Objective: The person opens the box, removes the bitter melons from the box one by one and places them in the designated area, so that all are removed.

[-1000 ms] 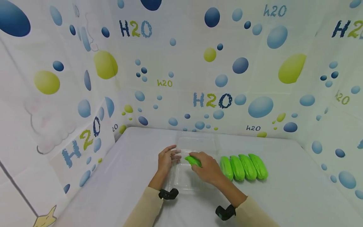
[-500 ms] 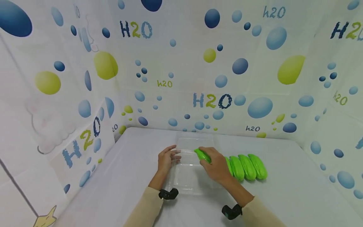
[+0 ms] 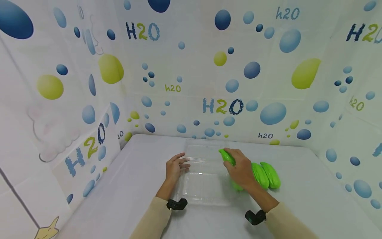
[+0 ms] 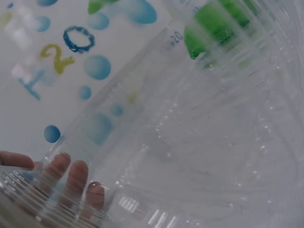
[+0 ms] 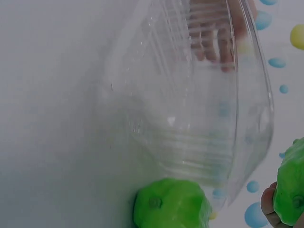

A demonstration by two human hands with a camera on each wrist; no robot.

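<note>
A clear plastic clamshell box (image 3: 203,191) lies with its lid folded back on the white table. My left hand (image 3: 174,169) rests against its left side, fingers fairly straight; in the left wrist view, fingertips (image 4: 77,175) show through the plastic. My right hand (image 3: 241,167) grips a green, bumpy bitter melon (image 3: 227,156) in the air by the box's right side. More bitter melons (image 3: 270,175) lie in a row right of the box, partly hidden by the right hand. In the right wrist view, one bitter melon (image 5: 171,204) sits close to the box wall.
The white-covered table (image 3: 143,156) runs back to a hanging sheet (image 3: 191,59) printed with blue and green bubbles. Similar sheets stand at left and right. The open lid (image 3: 206,149) lies behind the box base.
My right hand has moved right with the bitter melon, from over the box to its right side, covering part of the row. The left hand has stayed in place.
</note>
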